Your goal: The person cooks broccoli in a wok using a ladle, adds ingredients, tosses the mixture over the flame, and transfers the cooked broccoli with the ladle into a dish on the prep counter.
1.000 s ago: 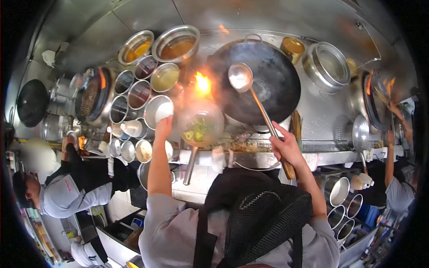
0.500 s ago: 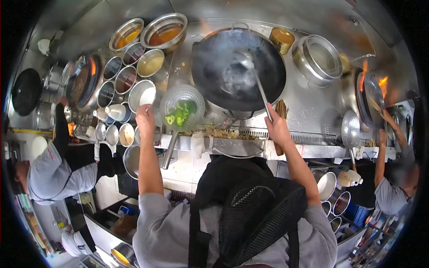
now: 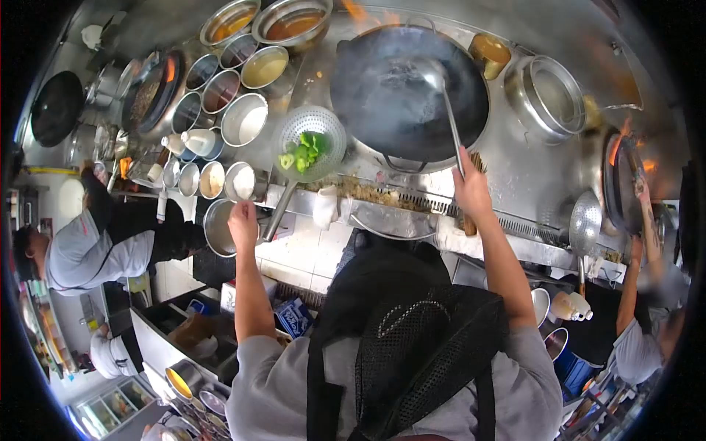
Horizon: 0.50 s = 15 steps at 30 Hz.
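My right hand [image 3: 473, 189] is closed around the handle of a metal ladle [image 3: 450, 117], whose bowl is in the steaming dark wok [image 3: 368, 110]. Closed fingers of my left hand [image 3: 243, 223] are just below a small metal cup of white powder [image 3: 240, 179]; what they hold, if anything, is hidden. A larger metal pot [image 3: 216, 229] is beside that hand. Between my hands, a perforated strainer [image 3: 331, 132] carries cut green peppers [image 3: 301, 154], its handle pointing toward me.
Metal containers of liquids [image 3: 265, 66] and a white-filled pot [image 3: 244, 119] crowd the left. Flames [image 3: 358, 13] rise behind the wok. Stacked pots [image 3: 548, 99] and another strainer [image 3: 586, 220] are at right. Co-workers [image 3: 103, 235] stand on both sides; another wok [image 3: 624, 180] burns at right.
My left hand has moved back from beside the larger white-filled pot to the small powder cup. The right hand still grips the ladle in the wok. The camera view has shifted.
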Each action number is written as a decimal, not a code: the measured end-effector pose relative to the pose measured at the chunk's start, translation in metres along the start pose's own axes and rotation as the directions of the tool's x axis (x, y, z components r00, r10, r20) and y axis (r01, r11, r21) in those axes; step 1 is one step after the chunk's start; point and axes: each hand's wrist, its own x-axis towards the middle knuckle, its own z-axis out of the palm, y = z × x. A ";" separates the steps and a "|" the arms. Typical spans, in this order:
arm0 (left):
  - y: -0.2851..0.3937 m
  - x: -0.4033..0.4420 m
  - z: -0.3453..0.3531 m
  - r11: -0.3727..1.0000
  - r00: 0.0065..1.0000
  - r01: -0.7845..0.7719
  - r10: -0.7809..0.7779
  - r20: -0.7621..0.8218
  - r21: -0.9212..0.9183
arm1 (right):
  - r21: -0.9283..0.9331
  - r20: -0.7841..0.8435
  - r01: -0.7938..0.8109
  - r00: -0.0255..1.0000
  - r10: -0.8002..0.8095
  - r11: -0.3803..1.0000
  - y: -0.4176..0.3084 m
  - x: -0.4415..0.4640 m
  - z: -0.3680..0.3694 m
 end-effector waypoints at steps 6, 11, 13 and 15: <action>-0.033 -0.013 0.024 0.720 0.745 0.574 -0.262 0.614 -0.390 | 0.169 0.172 -0.284 0.951 0.256 0.944 -0.077 -0.067 -0.020; -0.030 -0.001 0.038 0.414 0.324 0.860 0.008 0.946 -0.298 | 0.643 0.244 -0.360 0.933 0.264 0.677 -0.056 0.011 0.001; -0.027 0.003 0.041 0.367 0.309 0.875 0.084 0.948 -0.317 | 0.234 0.020 -0.134 0.991 0.133 0.963 -0.025 0.018 0.034; -0.021 0.001 0.040 0.440 0.386 0.807 0.108 0.916 -0.393 | -0.697 -0.112 0.124 0.954 -0.278 0.707 0.002 -0.002 0.049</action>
